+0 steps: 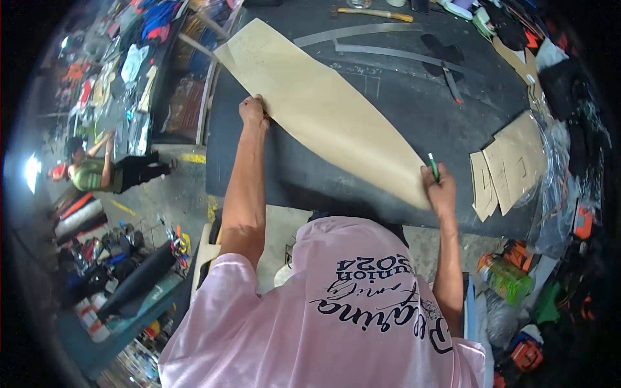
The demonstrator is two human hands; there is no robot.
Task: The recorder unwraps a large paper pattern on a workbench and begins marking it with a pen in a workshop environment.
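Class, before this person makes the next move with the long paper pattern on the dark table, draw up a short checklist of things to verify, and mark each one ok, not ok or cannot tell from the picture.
1. Left hand presses the long tan paper pattern at its edge: ok.
2. Right hand grips the pattern's near end: ok.
3. Green pen is in the right hand, tip up: ok.
4. Pattern lies flat on the dark table: cannot tell; the near end looks lifted.
5. Smaller tan pieces lie apart from the pattern: ok.
6. Curved rulers are clear of the pattern: ok.
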